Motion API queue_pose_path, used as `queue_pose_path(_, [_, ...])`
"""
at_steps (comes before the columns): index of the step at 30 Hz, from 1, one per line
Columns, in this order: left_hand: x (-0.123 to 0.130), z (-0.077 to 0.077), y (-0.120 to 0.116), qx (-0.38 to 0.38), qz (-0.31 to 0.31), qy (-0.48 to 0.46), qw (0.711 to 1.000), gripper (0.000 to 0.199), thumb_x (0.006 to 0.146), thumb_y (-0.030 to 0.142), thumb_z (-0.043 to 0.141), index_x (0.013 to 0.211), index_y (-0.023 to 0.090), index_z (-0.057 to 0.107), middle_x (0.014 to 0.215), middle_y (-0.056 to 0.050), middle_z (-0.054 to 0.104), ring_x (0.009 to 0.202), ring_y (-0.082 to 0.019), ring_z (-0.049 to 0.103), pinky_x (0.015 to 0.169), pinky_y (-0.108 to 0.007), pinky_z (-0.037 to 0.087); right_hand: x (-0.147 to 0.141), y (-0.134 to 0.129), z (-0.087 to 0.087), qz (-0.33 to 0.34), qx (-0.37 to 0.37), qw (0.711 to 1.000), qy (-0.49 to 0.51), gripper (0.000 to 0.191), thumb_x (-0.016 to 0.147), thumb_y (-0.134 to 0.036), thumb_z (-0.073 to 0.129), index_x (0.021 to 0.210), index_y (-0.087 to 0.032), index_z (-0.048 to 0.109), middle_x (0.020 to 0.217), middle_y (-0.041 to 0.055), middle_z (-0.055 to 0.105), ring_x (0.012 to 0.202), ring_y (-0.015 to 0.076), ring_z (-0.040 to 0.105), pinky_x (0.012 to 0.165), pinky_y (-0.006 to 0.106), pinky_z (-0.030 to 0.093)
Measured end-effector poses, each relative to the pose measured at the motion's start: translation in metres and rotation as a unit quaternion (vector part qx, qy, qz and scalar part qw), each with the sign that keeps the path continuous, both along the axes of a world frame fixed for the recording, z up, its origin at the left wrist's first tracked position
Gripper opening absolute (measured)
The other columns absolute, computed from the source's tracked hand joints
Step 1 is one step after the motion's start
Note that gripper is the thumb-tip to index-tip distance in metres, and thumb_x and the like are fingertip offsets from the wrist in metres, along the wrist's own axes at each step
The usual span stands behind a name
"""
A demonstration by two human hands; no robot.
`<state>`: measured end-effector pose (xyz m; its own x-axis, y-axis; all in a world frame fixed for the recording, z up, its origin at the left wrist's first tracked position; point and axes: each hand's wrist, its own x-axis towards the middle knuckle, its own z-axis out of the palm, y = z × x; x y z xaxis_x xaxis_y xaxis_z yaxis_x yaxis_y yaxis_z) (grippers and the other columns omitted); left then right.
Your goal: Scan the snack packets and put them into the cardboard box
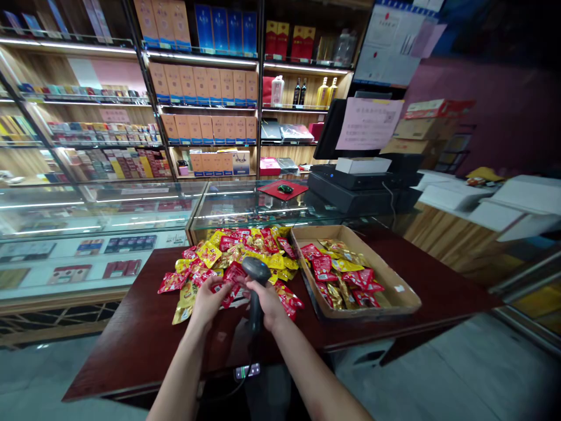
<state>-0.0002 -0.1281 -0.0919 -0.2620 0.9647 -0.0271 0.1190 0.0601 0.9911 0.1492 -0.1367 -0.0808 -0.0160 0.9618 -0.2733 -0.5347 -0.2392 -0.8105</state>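
Note:
My left hand [210, 301] pinches the edge of a red snack packet [234, 275] just above the table. My right hand [268, 304] is closed around the dark handheld barcode scanner [256, 269], which stands upright with its head over the packet. The scanner's handle covers part of my right fingers, and a cable runs down from it. Beyond both hands spreads a loose pile of red and yellow snack packets [210, 252]. To the right, a shallow cardboard box [405, 298] holds more red and gold packets.
The dark red table [144, 327] meets a glass display counter [144, 204]. A monitor [329, 131] with a paper over its screen stands at the back right, above black equipment [337, 190]. A red mat [272, 191] lies on the glass. Shelves of boxes [205, 85] fill the back.

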Motion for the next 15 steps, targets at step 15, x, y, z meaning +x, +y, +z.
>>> queue_pose_path(15, [0.032, 0.012, 0.011, -0.046, -0.154, -0.139, 0.977, 0.045, 0.050, 0.043, 0.086, 0.069, 0.016, 0.055, 0.061, 0.000, 0.065, 0.055, -0.013, 0.061, 0.054, -0.022, 0.047, 0.031, 0.002, 0.010, -0.043, 0.010, 0.997, -0.070, 0.031, 0.059, -0.032, 0.072, 0.084, -0.016, 0.064, 0.058, -0.0038, 0.059, 0.055, 0.0122, 0.055, 0.056, 0.024, 0.045])
